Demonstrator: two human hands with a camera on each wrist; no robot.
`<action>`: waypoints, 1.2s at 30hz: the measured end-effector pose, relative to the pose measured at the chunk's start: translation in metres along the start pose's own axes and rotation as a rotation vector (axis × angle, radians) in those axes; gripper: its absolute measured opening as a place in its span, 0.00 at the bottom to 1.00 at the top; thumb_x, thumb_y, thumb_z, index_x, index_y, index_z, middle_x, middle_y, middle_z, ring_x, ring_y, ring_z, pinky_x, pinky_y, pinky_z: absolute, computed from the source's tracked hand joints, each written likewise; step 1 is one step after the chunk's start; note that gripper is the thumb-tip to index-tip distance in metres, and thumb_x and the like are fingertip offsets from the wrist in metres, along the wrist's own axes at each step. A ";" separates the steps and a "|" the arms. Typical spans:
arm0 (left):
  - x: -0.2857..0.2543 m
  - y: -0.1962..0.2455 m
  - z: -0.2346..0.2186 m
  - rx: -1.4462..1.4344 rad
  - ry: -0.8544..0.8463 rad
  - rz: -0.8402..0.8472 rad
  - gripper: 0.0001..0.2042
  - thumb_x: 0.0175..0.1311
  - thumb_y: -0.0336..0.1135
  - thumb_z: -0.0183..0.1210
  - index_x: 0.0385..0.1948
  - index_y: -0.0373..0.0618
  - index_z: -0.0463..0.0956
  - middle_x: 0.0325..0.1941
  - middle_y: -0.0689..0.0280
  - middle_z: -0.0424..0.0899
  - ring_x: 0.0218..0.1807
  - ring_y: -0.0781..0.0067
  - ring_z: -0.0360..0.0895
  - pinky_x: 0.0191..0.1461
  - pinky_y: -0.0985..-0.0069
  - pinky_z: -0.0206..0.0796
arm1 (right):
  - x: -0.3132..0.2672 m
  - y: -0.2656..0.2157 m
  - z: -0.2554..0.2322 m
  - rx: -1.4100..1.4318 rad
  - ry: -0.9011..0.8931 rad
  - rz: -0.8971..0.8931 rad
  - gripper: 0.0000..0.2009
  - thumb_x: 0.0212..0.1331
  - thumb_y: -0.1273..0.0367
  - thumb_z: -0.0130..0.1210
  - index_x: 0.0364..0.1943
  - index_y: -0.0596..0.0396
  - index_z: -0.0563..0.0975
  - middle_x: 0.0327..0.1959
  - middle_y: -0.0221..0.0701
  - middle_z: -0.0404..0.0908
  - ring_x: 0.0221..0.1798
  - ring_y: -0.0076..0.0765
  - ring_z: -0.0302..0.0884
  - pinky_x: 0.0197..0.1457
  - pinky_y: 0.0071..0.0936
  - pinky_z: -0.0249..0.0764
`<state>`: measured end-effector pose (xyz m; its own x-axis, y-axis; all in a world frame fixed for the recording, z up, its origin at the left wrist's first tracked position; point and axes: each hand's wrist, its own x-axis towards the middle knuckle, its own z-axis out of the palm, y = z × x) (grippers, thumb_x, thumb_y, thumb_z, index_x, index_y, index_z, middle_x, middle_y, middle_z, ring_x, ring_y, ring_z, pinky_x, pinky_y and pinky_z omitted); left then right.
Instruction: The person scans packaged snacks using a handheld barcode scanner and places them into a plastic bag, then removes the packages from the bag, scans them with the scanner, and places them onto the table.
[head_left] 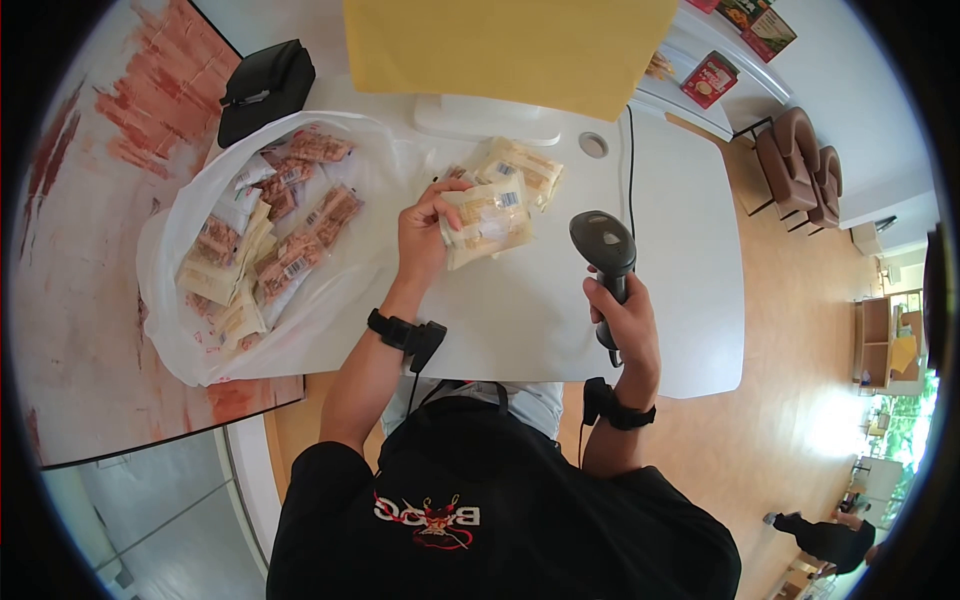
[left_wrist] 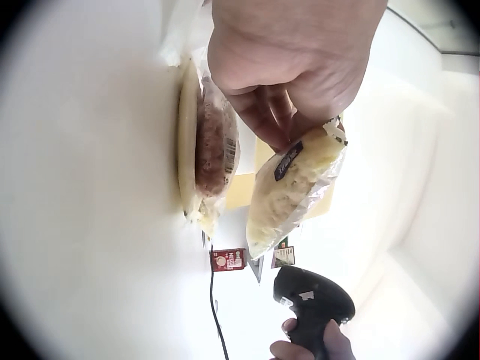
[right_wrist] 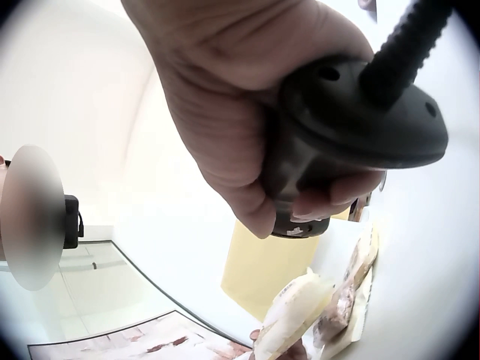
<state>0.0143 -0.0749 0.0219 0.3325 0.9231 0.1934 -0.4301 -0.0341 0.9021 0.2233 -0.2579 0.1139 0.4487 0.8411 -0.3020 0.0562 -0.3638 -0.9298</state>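
Note:
In the head view the left hand pinches the edge of a cream-coloured packet, held above the white table. The left wrist view shows that packet tilted below the fingers, beside a reddish packet lying on the table. Another cream packet lies just behind. To the right, the right hand grips the handle of a black handheld scanner, its head towards the packets. In the right wrist view the fingers are curled round the scanner.
At the left a white plastic bag lies open with several reddish and cream packets inside. Behind it is a black pouch. A yellow panel on a white base stands at the back; a black cable runs along the table's right side.

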 end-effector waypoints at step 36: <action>0.114 0.094 -0.139 2.048 -0.353 0.242 0.12 0.60 0.32 0.57 0.44 0.39 0.77 0.48 0.53 0.79 0.55 0.50 0.75 0.57 0.54 0.70 | -0.005 0.012 -0.015 -0.028 0.092 0.001 0.18 0.57 0.60 0.62 0.44 0.59 0.77 0.20 0.21 0.70 0.23 0.17 0.66 0.28 0.20 0.62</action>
<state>-0.1052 0.0803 0.0746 0.6403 0.7490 0.1706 0.7680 -0.6196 -0.1623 0.2349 -0.2726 0.1077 0.5288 0.8010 -0.2807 0.0805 -0.3766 -0.9229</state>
